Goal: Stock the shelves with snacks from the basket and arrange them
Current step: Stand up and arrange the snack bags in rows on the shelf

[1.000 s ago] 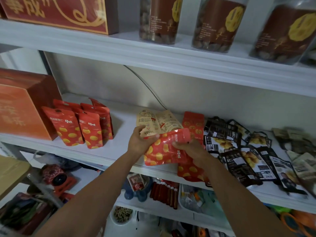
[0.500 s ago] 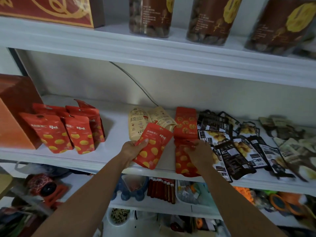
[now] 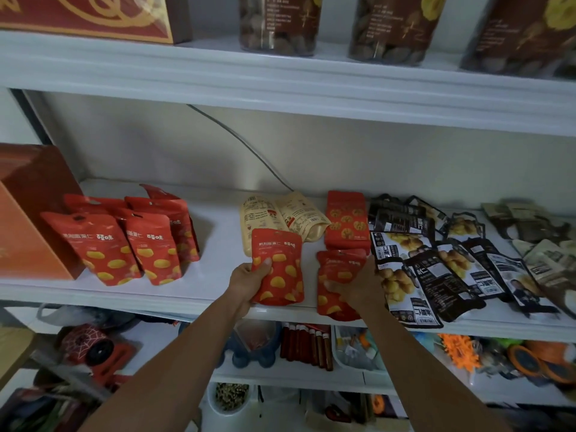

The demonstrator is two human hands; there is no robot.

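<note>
Head view: the left hand (image 3: 249, 280) grips a red pouch (image 3: 282, 266) by its lower edge on the shelf (image 3: 218, 260). Just beside it, the right hand (image 3: 358, 286) covers a second pouch (image 3: 338, 265); I cannot tell whether it grips. The pouches look light, soft and slick, so pinch their edges.

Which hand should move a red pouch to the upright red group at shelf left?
Left. The left hand grips a red pouch and sits nearer the upright red pouches; the right hand, on another pouch, would likely have to reach across it.
</note>
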